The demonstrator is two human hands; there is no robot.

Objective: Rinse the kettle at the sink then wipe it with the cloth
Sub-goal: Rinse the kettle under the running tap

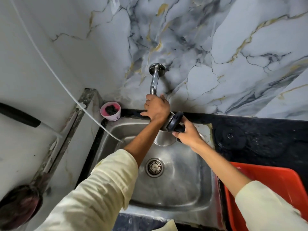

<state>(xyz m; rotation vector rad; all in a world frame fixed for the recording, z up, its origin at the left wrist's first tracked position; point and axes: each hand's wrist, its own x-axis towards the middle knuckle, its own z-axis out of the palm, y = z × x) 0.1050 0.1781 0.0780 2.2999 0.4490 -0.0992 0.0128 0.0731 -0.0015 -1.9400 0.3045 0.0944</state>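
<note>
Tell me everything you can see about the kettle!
The kettle is shiny silver metal, with a black handle and a black lid that looks flipped open. It is held over the back of the metal sink, just below the tap. The right hand grips its black handle. The left hand is on the tap above it, and that arm crosses in front, hiding part of the kettle. Whether water is running into it cannot be seen.

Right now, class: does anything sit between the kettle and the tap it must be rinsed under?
Only the person's own left hand, gripping the tap end directly above the kettle. The right hand holds the kettle's handle. Nothing else visible intervenes.
</note>
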